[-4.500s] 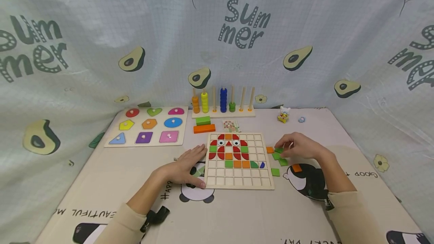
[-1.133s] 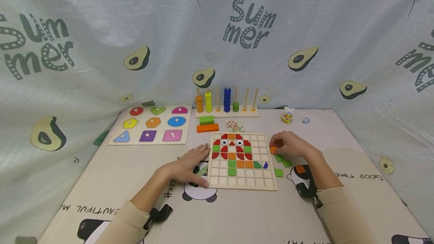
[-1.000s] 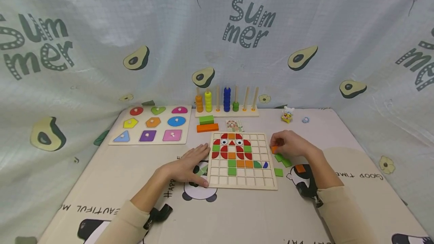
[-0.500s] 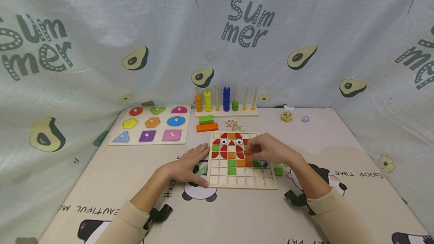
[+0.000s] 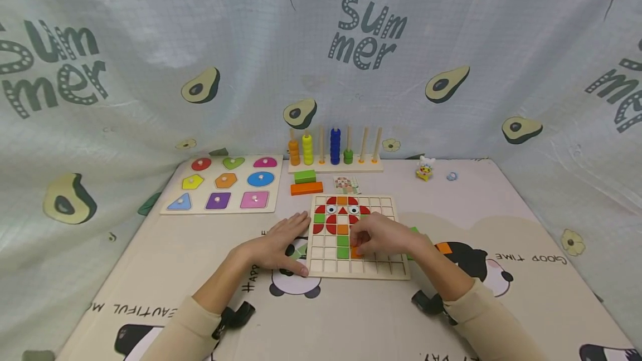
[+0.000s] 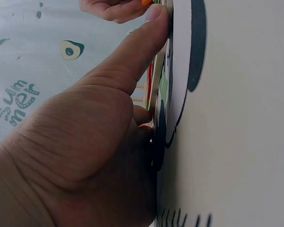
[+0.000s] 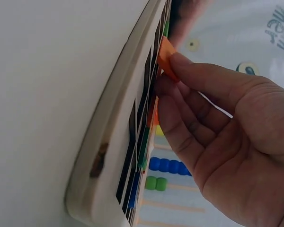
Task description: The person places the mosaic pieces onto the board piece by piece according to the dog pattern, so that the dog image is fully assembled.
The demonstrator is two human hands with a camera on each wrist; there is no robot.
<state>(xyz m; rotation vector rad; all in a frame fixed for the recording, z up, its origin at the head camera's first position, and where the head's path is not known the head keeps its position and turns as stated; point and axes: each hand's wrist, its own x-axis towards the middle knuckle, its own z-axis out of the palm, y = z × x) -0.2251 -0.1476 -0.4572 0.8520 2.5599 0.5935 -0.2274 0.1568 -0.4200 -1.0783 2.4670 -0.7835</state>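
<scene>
A wooden grid board (image 5: 321,267) lies mid-table, bearing red, green, orange and blue tiles in a pattern with two round eyes. My left hand (image 5: 276,245) rests flat along the board's left edge, fingers spread, with the thumb (image 6: 149,30) against the rim in the left wrist view. My right hand (image 5: 383,234) pinches an orange square tile (image 7: 167,56) between thumb and fingers. That tile stands tilted at the grid, just right of the lower green tile (image 5: 343,253). The right hand covers part of the pattern's right side in the head view.
Behind the board stand a bead counter (image 5: 335,167), a green block (image 5: 305,176), an orange block (image 5: 307,188) and a picture card (image 5: 347,185). A shape puzzle (image 5: 190,208) lies left. A loose orange tile (image 5: 443,248) and small figurine (image 5: 424,169) are to the right.
A second green tile has gone into the board below the first. My right hand has taken an orange tile from beside the board and carried it left over the grid. The left hand stays put.
</scene>
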